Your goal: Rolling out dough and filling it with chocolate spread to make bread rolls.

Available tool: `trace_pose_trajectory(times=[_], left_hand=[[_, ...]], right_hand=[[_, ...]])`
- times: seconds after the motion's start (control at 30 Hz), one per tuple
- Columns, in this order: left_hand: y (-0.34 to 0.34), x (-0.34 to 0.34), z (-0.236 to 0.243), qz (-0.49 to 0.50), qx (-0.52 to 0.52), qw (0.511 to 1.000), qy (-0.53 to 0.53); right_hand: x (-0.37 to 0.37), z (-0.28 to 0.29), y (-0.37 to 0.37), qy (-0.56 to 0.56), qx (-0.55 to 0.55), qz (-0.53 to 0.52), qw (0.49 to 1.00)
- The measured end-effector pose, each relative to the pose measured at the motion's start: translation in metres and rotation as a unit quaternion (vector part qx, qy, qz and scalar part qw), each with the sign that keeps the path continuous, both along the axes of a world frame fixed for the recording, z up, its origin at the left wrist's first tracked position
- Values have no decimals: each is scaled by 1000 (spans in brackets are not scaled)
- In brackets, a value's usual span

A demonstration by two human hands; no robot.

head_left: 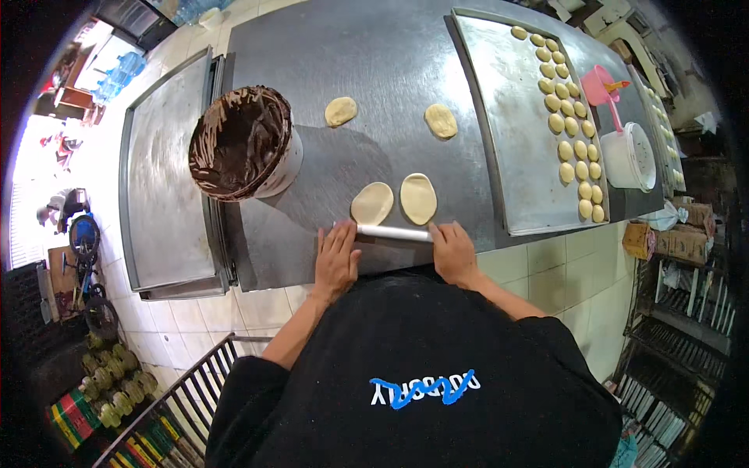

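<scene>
White rolling pin [394,232] seen crosswise near the edge of the metal table [406,62], between the hands. Left end covered by the left hand [336,256], fingers nearly straight; right end by the right hand [454,253], fingers bent. Both ends hidden; whether fingers are closed underneath cannot be told. Two flattened dough ovals [419,200] are laid just beyond the fingertips.

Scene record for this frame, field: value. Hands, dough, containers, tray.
Left hand: on the left end of the rolling pin
Right hand: on its right end
Flattened dough: two pale ovals just beyond the pin
Smaller dough pieces: two, apart, farther up the metal table
Bucket: left side, dark brown coating inside
Tray: right side, many dough balls
Right of tray: white tub, pink handled cup
</scene>
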State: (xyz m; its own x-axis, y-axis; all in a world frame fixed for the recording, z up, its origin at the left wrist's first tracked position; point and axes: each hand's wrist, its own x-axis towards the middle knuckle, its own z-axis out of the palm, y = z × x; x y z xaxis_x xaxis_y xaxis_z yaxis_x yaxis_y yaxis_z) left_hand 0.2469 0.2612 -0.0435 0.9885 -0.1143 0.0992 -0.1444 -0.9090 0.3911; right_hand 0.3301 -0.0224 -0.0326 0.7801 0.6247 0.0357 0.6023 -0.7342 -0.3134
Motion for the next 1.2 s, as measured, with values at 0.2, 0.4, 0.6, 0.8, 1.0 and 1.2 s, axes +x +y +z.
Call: trace_pose_trajectory(times=[0.2, 0.4, 0.6, 0.8, 1.0, 1.2], left_hand=[[-19, 88, 33, 388, -115, 913, -61], [-35, 100, 99, 174, -234, 932, 218], [10, 167, 84, 180, -15, 953, -243], [-6, 251, 53, 137, -79, 987, -28], [-165, 532, 77, -83, -141, 986, 12], [-358, 750, 22, 52, 43, 995, -67]], right_hand=[[91, 19, 44, 8, 110, -190, 976], [66, 35, 45, 339, 167, -190, 906], [194, 87, 79, 210, 247, -247, 913], [169, 63, -5, 382, 328, -202, 840], [192, 37, -238, 92, 312, -684, 653], [226, 20, -233, 99, 310, -706, 629]])
